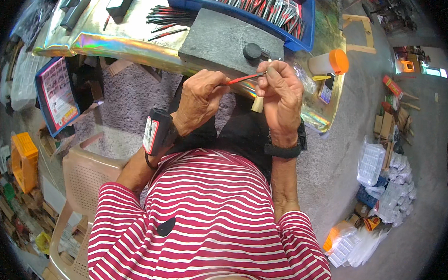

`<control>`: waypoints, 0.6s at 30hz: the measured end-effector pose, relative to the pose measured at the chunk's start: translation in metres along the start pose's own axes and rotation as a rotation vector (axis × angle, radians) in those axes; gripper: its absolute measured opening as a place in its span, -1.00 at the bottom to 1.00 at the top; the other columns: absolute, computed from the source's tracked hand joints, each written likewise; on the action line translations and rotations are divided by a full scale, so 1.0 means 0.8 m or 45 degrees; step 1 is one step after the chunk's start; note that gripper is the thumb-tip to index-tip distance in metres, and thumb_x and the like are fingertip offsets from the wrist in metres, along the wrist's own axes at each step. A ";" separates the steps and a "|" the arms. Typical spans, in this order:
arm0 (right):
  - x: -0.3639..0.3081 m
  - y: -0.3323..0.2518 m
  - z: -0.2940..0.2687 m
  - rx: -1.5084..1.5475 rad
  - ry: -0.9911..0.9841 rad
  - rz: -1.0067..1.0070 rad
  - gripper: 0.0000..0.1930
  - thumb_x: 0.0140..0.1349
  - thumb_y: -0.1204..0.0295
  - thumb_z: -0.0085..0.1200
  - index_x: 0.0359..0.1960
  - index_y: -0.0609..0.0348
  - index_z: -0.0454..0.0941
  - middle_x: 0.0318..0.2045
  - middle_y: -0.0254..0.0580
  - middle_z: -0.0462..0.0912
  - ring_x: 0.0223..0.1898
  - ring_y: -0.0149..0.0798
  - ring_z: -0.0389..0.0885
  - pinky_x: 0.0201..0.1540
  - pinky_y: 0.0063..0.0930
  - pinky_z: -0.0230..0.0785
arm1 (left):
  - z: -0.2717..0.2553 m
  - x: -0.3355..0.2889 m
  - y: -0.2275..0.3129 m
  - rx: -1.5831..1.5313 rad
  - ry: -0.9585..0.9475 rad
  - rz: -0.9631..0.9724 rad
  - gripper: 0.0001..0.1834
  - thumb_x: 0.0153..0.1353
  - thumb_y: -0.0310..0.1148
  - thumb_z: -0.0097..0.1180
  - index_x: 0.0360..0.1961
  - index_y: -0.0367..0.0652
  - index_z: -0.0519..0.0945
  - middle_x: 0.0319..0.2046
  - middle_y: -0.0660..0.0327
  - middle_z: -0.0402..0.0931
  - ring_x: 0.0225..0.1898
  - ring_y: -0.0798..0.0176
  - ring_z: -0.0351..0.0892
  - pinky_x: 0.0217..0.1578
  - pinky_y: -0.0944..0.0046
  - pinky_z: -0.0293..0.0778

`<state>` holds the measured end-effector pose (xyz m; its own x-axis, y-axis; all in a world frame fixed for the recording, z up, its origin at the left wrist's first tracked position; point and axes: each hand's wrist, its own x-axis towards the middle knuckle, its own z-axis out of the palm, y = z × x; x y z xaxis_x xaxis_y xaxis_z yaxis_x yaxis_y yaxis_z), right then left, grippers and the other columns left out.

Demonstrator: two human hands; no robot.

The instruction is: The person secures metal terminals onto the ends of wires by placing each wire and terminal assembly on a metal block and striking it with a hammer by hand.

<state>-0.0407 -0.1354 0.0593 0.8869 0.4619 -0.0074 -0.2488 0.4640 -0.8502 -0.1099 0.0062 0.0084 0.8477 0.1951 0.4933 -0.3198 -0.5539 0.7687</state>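
Note:
A thin red rod with dark ends (245, 79) spans the gap between my two hands, just in front of the bench edge. My left hand (200, 98) is closed around its left end, with the fingers curled over. At the other end, the thumb and fingertips of my right hand (281, 95) pinch the tip. Below the right fingers a short tan piece (258, 104) sticks down; whether the hand holds it I cannot make out. Beyond the hands, a round black object (252, 51) sits on a grey slab (224, 36).
A blue tray (306, 40) full of red, black and silver rods stands behind the slab. Loose dark rods (164, 17) lie left of it. An orange-lidded container (329, 62) rests at the right. A plastic chair (88, 168) is at my left.

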 end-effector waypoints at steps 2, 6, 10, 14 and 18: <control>0.001 0.002 -0.001 -0.021 0.002 0.003 -0.90 0.11 0.49 -0.06 -0.40 0.27 0.36 -0.42 -0.21 0.46 -0.53 -0.52 0.38 -0.54 -0.69 0.29 | 0.000 -0.001 -0.002 0.024 0.001 0.014 -0.82 -0.18 -0.60 0.14 -0.47 -0.26 0.45 -0.60 0.12 0.38 -0.55 0.15 0.38 -0.53 0.30 0.29; 0.001 0.006 0.002 -0.032 0.008 0.002 -0.90 0.10 0.49 -0.05 -0.41 0.26 0.36 -0.43 -0.22 0.46 -0.53 -0.52 0.38 -0.55 -0.70 0.29 | -0.002 -0.004 -0.002 0.030 0.011 0.006 -0.82 -0.19 -0.60 0.14 -0.47 -0.27 0.45 -0.60 0.12 0.39 -0.55 0.14 0.38 -0.53 0.30 0.29; 0.001 0.013 0.004 -0.201 0.090 -0.076 -0.91 0.09 0.49 -0.03 -0.41 0.26 0.37 -0.50 -0.29 0.45 -0.57 -0.53 0.38 -0.57 -0.71 0.28 | -0.005 -0.003 -0.005 0.075 0.077 0.050 -0.83 -0.18 -0.60 0.13 -0.48 -0.26 0.45 -0.60 0.12 0.39 -0.55 0.13 0.38 -0.53 0.29 0.30; 0.001 0.017 -0.002 -0.671 0.156 -0.200 -0.92 0.07 0.51 -0.03 -0.46 0.29 0.40 -0.60 -0.35 0.42 -0.62 -0.54 0.37 -0.62 -0.72 0.26 | -0.018 0.008 -0.011 0.342 0.059 0.193 -0.88 -0.14 -0.60 0.08 -0.50 -0.27 0.43 -0.60 0.13 0.39 -0.56 0.13 0.35 -0.54 0.27 0.29; 0.000 0.015 -0.006 -0.808 0.117 -0.149 -0.93 0.06 0.53 -0.03 -0.49 0.30 0.41 -0.63 -0.34 0.41 -0.64 -0.55 0.37 -0.64 -0.73 0.24 | -0.029 0.016 -0.017 0.469 0.006 0.303 -0.89 -0.13 -0.62 0.00 -0.50 -0.25 0.43 -0.57 0.15 0.40 -0.53 0.14 0.34 -0.55 0.27 0.28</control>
<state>-0.0420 -0.1337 0.0461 0.9308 0.3560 0.0833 0.1051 -0.0422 -0.9936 -0.1045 0.0350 0.0136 0.7663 0.0305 0.6418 -0.3331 -0.8353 0.4374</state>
